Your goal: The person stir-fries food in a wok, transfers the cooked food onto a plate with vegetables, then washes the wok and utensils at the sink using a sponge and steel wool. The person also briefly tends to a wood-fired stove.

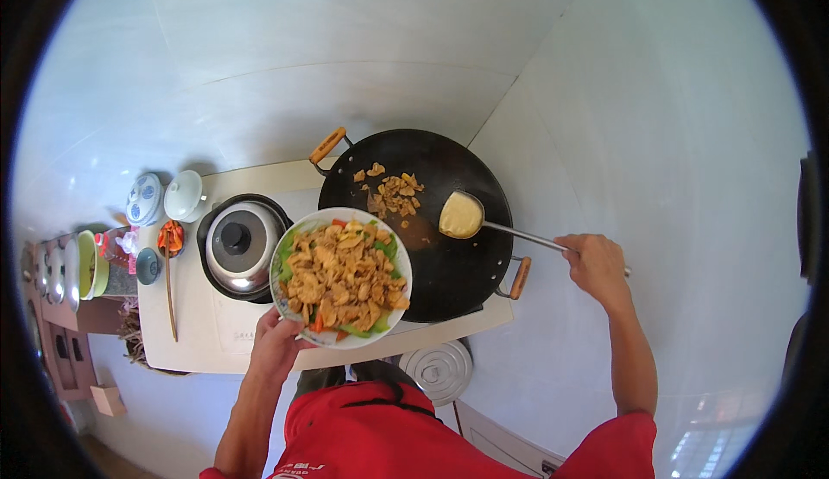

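With my left hand (277, 343) I grip the rim of a white plate (346, 344) at its lower left side. Cooked meat pieces (343, 272) are heaped on it, over green and red pepper slices (385, 246) that show around the edge. The plate is held up in front of the left part of a black wok (453, 285) and hides some of it. More meat pieces (394, 194) lie in the wok's upper left part. My right hand (596, 265) closes around the metal handle of a wok spatula (462, 215), whose blade is over the wok's right half.
Left of the wok stands a black pot with a glass-and-steel lid (239, 243). Chopsticks (170, 291) lie across a small bowl of red peppers (171, 236). Two lidded bowls (184, 196) stand by the wall. A round metal lid (440, 371) shows below the counter (194, 343).
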`<state>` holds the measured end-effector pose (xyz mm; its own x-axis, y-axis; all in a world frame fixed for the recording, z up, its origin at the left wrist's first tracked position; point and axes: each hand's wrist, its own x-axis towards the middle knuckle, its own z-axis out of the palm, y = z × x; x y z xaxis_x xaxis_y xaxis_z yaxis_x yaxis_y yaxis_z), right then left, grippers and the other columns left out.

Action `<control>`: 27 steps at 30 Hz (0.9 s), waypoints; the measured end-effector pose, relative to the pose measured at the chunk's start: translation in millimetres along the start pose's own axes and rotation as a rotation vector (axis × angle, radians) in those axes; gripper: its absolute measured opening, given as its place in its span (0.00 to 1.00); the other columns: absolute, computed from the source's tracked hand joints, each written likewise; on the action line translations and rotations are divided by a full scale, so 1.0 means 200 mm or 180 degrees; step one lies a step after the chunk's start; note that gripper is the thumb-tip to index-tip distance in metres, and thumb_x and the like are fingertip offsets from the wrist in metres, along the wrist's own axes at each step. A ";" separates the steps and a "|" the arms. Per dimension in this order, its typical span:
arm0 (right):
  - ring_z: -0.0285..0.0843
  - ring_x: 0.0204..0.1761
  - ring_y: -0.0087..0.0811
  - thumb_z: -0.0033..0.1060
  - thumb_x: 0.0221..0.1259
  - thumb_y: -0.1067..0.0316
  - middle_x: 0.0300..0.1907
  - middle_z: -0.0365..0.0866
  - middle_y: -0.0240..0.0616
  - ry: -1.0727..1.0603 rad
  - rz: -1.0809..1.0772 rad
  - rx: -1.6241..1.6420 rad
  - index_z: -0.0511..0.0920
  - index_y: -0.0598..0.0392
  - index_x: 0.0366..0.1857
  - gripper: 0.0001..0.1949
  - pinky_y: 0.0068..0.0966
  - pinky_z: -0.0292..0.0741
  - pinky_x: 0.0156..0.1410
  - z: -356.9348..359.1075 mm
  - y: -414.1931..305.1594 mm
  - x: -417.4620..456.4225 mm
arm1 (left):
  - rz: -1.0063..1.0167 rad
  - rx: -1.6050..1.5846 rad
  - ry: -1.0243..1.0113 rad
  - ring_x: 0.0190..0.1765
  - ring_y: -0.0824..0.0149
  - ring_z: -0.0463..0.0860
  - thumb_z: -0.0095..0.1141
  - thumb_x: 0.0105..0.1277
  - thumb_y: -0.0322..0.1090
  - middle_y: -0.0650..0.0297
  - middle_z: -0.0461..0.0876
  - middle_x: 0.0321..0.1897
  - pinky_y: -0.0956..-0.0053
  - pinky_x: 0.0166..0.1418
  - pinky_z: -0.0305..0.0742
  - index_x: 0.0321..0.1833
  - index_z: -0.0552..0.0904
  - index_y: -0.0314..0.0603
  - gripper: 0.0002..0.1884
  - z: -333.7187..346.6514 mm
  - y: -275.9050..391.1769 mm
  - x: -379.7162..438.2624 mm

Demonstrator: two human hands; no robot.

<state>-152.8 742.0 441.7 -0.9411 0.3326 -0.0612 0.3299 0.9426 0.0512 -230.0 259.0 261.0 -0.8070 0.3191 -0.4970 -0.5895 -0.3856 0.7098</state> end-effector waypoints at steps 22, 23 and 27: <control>0.90 0.51 0.46 0.71 0.62 0.68 0.46 0.93 0.43 -0.0944 0.0031 -0.0173 0.95 0.39 0.49 0.13 0.41 0.84 0.60 0.13 0.16 0.51 | 0.0038 -0.0092 0.0419 0.46 0.56 0.94 0.56 0.62 0.24 0.49 0.90 0.54 0.64 0.43 0.95 0.66 0.79 0.26 0.26 -0.10 -0.10 -0.20; 0.90 0.49 0.45 0.72 0.62 0.67 0.45 0.94 0.43 -0.1034 0.0106 0.0086 0.95 0.38 0.50 0.14 0.39 0.84 0.59 0.23 0.15 0.50 | 0.0035 -0.0096 0.0415 0.46 0.56 0.94 0.56 0.63 0.24 0.49 0.90 0.54 0.64 0.43 0.95 0.66 0.79 0.26 0.26 -0.10 -0.09 -0.20; 0.89 0.41 0.37 0.74 0.65 0.68 0.39 0.93 0.42 -0.1063 0.0299 0.1666 0.93 0.39 0.55 0.16 0.35 0.83 0.52 0.80 0.07 0.47 | 0.0033 -0.0112 0.0379 0.46 0.56 0.94 0.57 0.63 0.24 0.49 0.89 0.55 0.64 0.43 0.95 0.67 0.79 0.25 0.26 -0.11 -0.10 -0.17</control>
<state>-223.8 791.5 277.0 -0.8600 0.3258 -0.3927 0.4825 0.7696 -0.4182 -191.5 236.2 253.1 -0.8102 0.2106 -0.5469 -0.5803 -0.4193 0.6982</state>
